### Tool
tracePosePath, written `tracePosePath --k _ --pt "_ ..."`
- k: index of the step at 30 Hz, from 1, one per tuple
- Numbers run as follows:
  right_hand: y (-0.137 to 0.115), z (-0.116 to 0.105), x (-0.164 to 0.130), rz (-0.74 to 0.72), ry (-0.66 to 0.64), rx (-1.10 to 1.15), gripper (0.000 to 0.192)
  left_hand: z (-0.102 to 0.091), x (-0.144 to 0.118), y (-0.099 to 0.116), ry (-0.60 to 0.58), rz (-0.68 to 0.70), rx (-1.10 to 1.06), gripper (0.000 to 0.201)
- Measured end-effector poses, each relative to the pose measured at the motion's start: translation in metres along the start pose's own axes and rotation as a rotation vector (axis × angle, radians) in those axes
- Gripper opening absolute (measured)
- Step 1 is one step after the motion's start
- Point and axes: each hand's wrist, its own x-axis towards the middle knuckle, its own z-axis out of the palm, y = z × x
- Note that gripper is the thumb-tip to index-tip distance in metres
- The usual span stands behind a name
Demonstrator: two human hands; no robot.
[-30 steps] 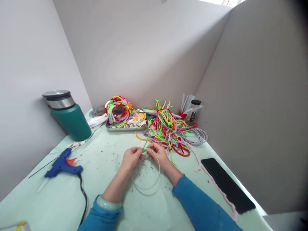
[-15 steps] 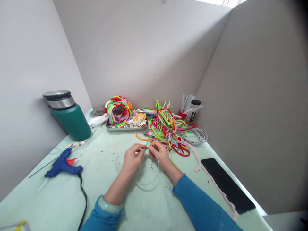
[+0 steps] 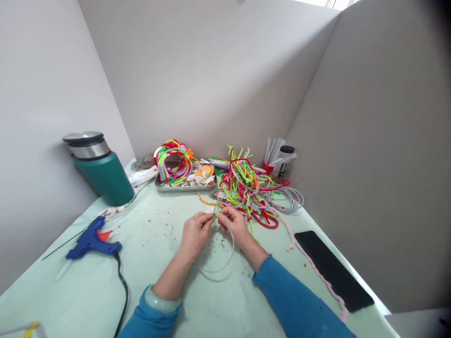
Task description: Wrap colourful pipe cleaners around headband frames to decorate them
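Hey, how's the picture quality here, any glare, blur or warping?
Head view: wide-angle warping bends the walls, the top right corner darkens, daylight blows out the upper edge; soft shadows under the hands and the green flask; centre sharp.

Flask: a green flask (image 3: 102, 171) with a steel lid stood at ten o'clock, against the left wall.
Glue gun: a blue glue gun (image 3: 92, 241) lay at nine o'clock, its black cord trailing toward seven.
Tray: a metal tray (image 3: 185, 187) at twelve o'clock held wrapped headbands (image 3: 173, 159) and small pieces, possibly shells.
Phone: a black phone (image 3: 333, 269) lay flat at four o'clock.
Cup: a red cup (image 3: 268, 167) of clear sticks stood at one o'clock.
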Motion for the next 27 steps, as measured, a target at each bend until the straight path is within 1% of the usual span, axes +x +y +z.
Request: tracePosePath --k 2,4,7,9,11,15,17,19,23,27 --pt "0.000 0.000 0.000 -0.004 -0.003 0.004 0.026 0.000 0.000 0.000 0.006 0.021 0.001 0.020" --pt "0.001 -0.001 0.000 -0.001 -0.008 0.018 0.026 0.000 0.000 -0.001 0.041 0.037 -0.025 0.019" --pt "0.003 -0.001 0.001 -0.004 -0.029 0.024 0.027 0.000 0.001 -0.004 0.111 0.044 -0.103 0.018" --pt "0.005 -0.002 0.001 -0.012 -0.055 -0.015 0.028 -0.001 0.002 -0.004 0.132 0.051 -0.167 0.017" --pt "0.008 -0.002 0.001 -0.012 -0.074 -0.063 0.031 -0.002 0.002 -0.003 0.125 0.066 -0.235 0.016" --pt "0.009 -0.004 0.002 -0.025 -0.080 -0.133 0.036 -0.003 0.001 0.001 0.072 0.088 -0.330 0.016" --pt "0.007 -0.005 0.001 -0.048 -0.083 -0.126 0.036 -0.003 0.001 0.004 0.036 0.097 -0.351 0.016" --pt "0.003 -0.005 0.001 -0.052 -0.083 -0.063 0.032 -0.003 0.000 0.005 0.000 0.097 -0.366 0.017" --pt "-0.005 -0.005 0.001 0.004 -0.032 0.057 0.025 -0.001 -0.002 0.005 -0.052 0.029 -0.383 0.017" --pt "-0.004 -0.005 0.000 0.002 -0.010 0.137 0.021 0.001 -0.001 0.003 -0.064 -0.145 -0.443 0.023"
